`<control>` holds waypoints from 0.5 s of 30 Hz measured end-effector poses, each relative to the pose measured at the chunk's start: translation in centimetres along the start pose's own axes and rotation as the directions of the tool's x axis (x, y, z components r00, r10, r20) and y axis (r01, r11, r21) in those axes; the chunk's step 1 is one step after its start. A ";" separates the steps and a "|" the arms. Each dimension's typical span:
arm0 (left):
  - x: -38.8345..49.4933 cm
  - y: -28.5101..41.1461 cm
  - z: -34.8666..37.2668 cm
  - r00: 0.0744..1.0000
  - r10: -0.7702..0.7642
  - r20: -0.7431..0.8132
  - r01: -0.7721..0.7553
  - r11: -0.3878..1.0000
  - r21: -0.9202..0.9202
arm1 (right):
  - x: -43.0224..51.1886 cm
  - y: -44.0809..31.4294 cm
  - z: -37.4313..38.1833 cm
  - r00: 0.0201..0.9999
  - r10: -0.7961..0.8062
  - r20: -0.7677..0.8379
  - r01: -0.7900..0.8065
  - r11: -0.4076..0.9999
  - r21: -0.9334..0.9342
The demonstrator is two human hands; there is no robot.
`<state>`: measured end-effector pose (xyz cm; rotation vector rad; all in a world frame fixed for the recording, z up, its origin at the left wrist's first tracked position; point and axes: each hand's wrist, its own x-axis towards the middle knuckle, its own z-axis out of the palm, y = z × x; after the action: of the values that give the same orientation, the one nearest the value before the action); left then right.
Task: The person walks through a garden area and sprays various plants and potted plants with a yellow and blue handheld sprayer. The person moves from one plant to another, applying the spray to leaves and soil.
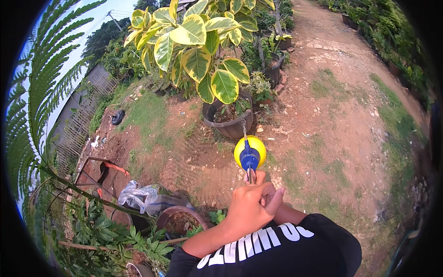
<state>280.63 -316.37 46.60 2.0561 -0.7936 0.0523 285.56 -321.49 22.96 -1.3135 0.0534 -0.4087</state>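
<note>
A sprayer (pixel 250 157) with a round yellow body and a blue top and nozzle is held out in front of me. My left hand (pixel 254 202) closes around the end of a thin rod that rises from the blue top. Beneath it, mostly hidden, my right hand (pixel 260 176) grips the sprayer near its neck. Water (pixel 244 127) runs from the nozzle tip towards a dark plastic pot (pixel 230 128). A plant with yellow-edged green leaves (pixel 207 55) grows in that pot.
At lower left lie a filled white sack (pixel 162 199) and a round planter (pixel 180 221). A fern-like branch (pixel 90 195) crosses the left side. More potted plants (pixel 273 67) line the dirt path (pixel 332 114). A bamboo fence (pixel 78 138) stands far left.
</note>
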 end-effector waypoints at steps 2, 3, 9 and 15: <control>0.1 0.0 0.1 1.000 -0.007 -0.002 0.008 1.000 0.014 | 0.3 0.2 0.0 1.000 -0.009 -0.003 0.008 1.000 -0.005; 0.1 -0.1 0.1 1.000 -0.015 -0.001 0.015 0.999 0.029 | 0.4 0.3 0.0 1.000 -0.013 -0.003 0.013 1.000 -0.013; 0.2 0.7 -0.2 0.998 -0.067 0.011 0.066 0.996 0.053 | 0.0 0.3 0.4 0.999 0.036 0.019 -0.036 0.999 0.004; 0.7 -1.2 0.0 0.999 -0.043 -0.031 0.044 0.998 0.037 | 2.3 -2.1 -2.2 0.864 0.301 0.404 -0.458 0.804 0.379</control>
<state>281.85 -316.24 45.96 2.1029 -0.7339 0.0744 286.56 -324.69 24.83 -0.8434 -0.0534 0.1529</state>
